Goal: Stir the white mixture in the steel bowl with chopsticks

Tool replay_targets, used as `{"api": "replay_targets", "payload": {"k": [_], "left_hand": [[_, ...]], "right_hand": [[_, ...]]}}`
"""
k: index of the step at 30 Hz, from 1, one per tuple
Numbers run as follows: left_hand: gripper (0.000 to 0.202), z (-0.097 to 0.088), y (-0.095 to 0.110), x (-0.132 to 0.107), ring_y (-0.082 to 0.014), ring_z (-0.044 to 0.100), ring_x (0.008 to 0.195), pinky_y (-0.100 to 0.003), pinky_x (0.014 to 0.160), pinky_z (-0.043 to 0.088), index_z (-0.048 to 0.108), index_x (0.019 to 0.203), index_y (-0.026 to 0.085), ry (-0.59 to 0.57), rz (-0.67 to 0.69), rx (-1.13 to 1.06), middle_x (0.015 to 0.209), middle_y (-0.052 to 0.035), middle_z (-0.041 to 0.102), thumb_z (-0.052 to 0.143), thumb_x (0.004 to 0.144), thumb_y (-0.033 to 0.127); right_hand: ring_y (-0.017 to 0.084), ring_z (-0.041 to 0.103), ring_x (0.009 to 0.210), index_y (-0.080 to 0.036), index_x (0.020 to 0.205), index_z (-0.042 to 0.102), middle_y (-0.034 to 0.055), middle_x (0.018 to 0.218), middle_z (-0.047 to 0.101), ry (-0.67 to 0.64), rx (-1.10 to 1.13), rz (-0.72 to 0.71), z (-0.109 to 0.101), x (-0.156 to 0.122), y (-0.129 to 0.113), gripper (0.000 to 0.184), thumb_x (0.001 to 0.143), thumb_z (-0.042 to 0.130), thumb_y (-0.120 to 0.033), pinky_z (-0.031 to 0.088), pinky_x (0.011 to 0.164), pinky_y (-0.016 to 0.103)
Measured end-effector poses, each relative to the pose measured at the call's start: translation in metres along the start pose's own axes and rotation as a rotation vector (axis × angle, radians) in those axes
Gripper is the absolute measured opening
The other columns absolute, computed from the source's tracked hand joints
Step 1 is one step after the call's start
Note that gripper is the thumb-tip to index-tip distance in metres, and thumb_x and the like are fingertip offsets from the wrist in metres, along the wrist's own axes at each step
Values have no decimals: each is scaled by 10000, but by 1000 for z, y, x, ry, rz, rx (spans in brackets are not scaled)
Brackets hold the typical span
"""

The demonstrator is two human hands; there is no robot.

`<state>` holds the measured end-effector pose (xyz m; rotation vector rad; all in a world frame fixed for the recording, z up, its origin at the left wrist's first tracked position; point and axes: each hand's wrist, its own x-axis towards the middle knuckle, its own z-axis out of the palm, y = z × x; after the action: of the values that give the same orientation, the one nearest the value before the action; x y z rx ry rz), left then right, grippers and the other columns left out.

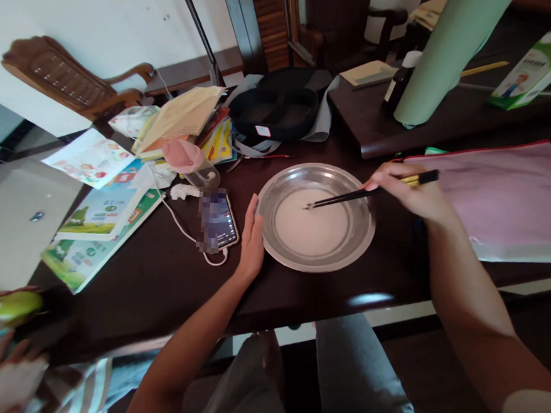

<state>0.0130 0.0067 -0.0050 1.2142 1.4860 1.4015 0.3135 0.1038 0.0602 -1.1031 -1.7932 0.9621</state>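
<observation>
A round metal basin (313,259) stands on the dark table with a whitish liquid (309,224) in its bottom. My left hand (253,243) rests against the basin's left rim, fingers stretched out and lying along its side. Black chopsticks (346,197) with gold near their back ends are held in my right hand (402,187), which is above the basin's right rim. Their tips reach down to the liquid near the middle of the basin. The fingers of my right hand are closed round the chopsticks.
Left of the basin lie a phone (218,221) on a white cable, a pink-lidded cup (193,163) and booklets (100,219). Behind stands a black case (277,112). A pink zip pouch (507,191) lies right. At lower left is another person's hand (13,370).
</observation>
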Motion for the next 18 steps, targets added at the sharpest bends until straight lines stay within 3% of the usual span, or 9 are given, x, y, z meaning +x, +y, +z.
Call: {"api": "replay_targets", "payload": {"k": [1, 3, 7, 9, 15, 18], "left_hand": [[622, 0, 1, 0, -216, 307, 1548, -384, 1287, 220, 414, 1529, 288, 0, 1, 8, 1664, -31, 349, 478, 974, 564], [623, 0, 2, 0, -219, 304, 1549, -388, 1288, 218, 416, 1527, 289, 2, -2, 23, 1664, -33, 348, 477, 974, 568], [607, 0, 1, 0, -220, 307, 1548, -405, 1289, 214, 419, 1522, 310, -2, -3, 19, 1662, -22, 354, 476, 974, 567], [601, 0, 0, 1, -216, 311, 1546, -402, 1289, 214, 421, 1520, 317, -1, -1, 9, 1658, -16, 363, 477, 975, 564], [611, 0, 2, 0, -223, 301, 1550, -386, 1288, 215, 427, 1516, 303, -1, -1, 17, 1663, -28, 353, 477, 971, 573], [591, -1, 2, 1, -224, 295, 1553, -391, 1290, 209, 438, 1506, 319, 1, -6, 18, 1660, -15, 359, 478, 972, 568]], "right_hand": [[179, 676, 742, -225, 678, 736, 31, 761, 762, 64, 24, 1, -4, 0, 1, 313, 897, 652, -433, 479, 764, 318], [173, 668, 692, -223, 621, 718, 25, 695, 740, 69, 63, -2, -9, 0, 2, 351, 900, 648, -424, 478, 747, 319], [194, 701, 786, -216, 703, 752, 46, 774, 769, -182, 40, -9, 0, -2, -2, 309, 870, 671, -463, 503, 776, 322], [204, 705, 835, -220, 760, 769, 52, 836, 788, -220, 14, -26, 7, -2, -4, 295, 855, 677, -484, 508, 776, 321], [181, 671, 716, -232, 662, 738, 23, 723, 754, 66, 1, -1, -7, 1, 1, 318, 890, 653, -435, 476, 740, 320], [183, 682, 707, -230, 628, 729, 24, 700, 743, -39, 52, 2, -8, 0, 0, 349, 894, 647, -442, 484, 742, 323]]}}
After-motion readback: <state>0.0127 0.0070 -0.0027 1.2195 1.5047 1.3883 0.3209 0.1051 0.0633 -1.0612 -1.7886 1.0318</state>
